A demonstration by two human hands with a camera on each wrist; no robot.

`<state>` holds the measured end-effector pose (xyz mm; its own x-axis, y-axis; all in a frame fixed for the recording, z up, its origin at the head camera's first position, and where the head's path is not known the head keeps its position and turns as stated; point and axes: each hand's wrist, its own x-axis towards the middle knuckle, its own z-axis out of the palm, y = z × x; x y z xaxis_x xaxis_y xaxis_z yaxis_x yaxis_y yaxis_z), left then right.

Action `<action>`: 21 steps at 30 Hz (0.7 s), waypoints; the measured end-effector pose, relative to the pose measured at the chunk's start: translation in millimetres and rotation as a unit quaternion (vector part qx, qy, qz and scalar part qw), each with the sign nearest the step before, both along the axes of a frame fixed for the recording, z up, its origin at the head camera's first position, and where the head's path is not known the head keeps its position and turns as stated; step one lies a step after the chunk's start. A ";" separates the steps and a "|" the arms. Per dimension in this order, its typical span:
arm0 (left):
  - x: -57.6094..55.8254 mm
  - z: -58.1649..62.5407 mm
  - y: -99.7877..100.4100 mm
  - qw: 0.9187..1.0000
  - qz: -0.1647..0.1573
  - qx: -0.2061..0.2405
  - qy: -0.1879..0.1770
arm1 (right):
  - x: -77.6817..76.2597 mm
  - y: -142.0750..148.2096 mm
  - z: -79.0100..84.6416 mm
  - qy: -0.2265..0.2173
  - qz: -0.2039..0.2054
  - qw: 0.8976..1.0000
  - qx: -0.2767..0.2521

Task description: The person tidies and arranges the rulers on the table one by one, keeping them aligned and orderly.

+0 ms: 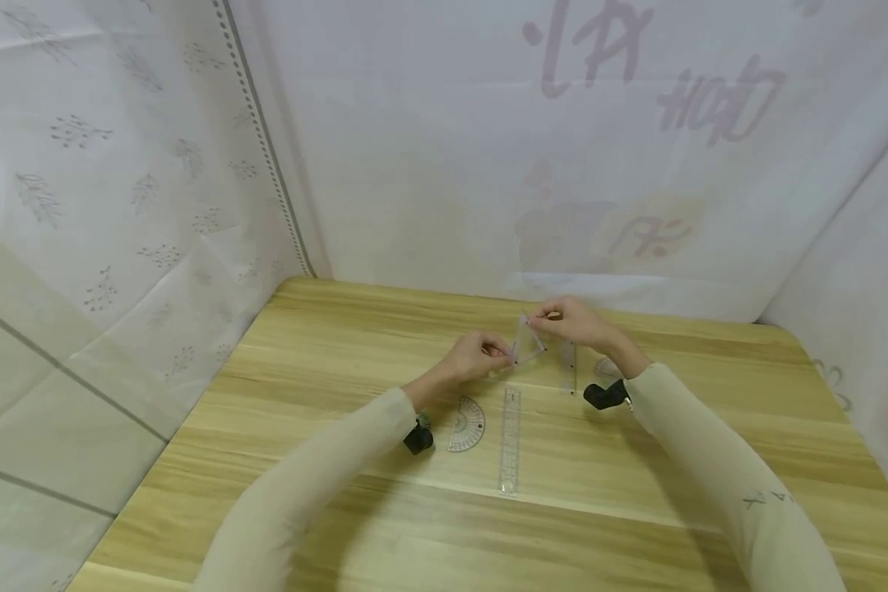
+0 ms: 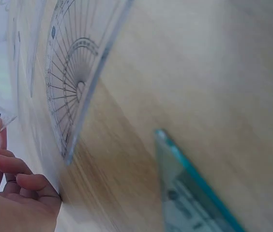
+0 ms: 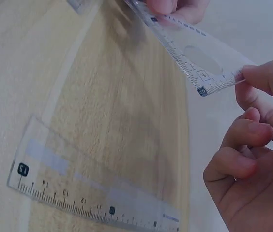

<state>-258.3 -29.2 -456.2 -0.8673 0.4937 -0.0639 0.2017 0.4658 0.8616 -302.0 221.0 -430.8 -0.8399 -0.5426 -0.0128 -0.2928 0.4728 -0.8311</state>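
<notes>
Both hands hold a clear triangular set square (image 1: 530, 355) raised at the back of the table. My left hand (image 1: 475, 357) pinches its lower left corner. My right hand (image 1: 573, 321) pinches its upper corner between thumb and forefinger. In the right wrist view, the set square (image 3: 202, 62) shows an oval cutout and edge scales, with the right hand (image 3: 257, 159) at one end and the left hand's fingertips (image 3: 187, 8) at the other. The left wrist view has the left hand (image 2: 22, 203) at its lower left, with a clear corner (image 2: 0, 115) between the fingertips.
A clear protractor (image 1: 467, 424) and a ruler (image 1: 510, 441) lie in front of the hands. Another ruler (image 1: 568, 368) is below the right hand, with a partly hidden protractor (image 1: 604, 367) beside it. A green-edged triangular piece (image 2: 189, 193) lies near the left wrist.
</notes>
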 end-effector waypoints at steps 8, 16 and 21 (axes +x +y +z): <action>-1.4 -4.1 -9.2 0.999 -0.007 0.031 0.015 | 6.4 -6.4 7.0 -0.003 -0.010 1.000 -0.004; 4.6 -3.0 -16.2 0.999 -0.001 0.050 0.021 | 10.8 -11.0 5.9 -0.005 -0.008 0.999 -0.031; 9.9 -1.9 -19.5 0.998 -0.012 0.064 0.012 | 15.0 -15.4 7.7 0.008 -0.009 1.000 -0.024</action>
<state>-248.4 -48.6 -458.0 -0.8561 0.5164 0.0218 0.2323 0.3466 0.9088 -287.0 205.6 -423.1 -0.8495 -0.5269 0.0266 -0.2986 0.4387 -0.8476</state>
